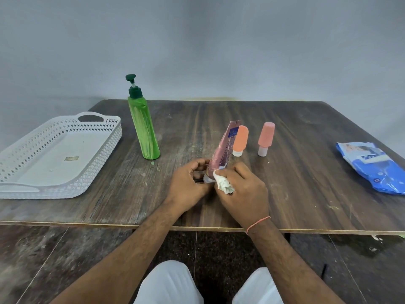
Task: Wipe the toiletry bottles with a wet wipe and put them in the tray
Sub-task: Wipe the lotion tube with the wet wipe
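A pink tube (223, 148) stands cap-down near the table's front middle, tilted to the right. My left hand (188, 183) grips its cap end from the left. My right hand (243, 189) holds a crumpled white wet wipe (223, 183) pressed against the tube's lower part. Behind the tube stand an orange bottle (240, 140) and a pink bottle (265, 138), both cap-down. A tall green pump bottle (144, 128) stands upright further left. The white perforated tray (54, 154) lies at the left with no bottle in it.
A blue pack of wet wipes (372, 166) lies at the table's right edge. The dark wooden table (306, 194) ends just in front of my wrists. A grey wall stands behind it. My knees in white trousers show below.
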